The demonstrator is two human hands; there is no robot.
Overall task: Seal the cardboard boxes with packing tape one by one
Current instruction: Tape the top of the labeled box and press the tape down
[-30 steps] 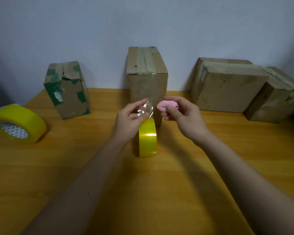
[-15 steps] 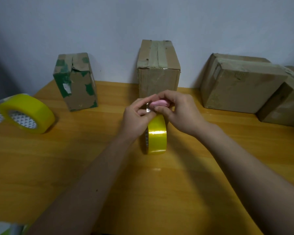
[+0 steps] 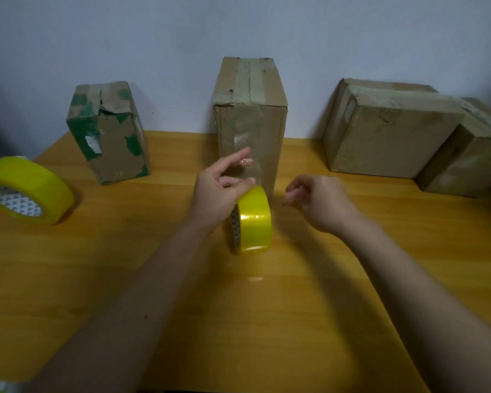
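- Left hand pinches a clear strip of tape, lifted just above the yellow tape roll standing on edge under its fingers.
- Right hand sits just right of that pinch, loosely curled, gripping nothing visible.
- Tall cardboard box stands directly behind the pinch.

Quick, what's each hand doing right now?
Left hand: pinching a clear strip of tape above the upright yellow tape roll.
Right hand: curled; contents cannot be told.
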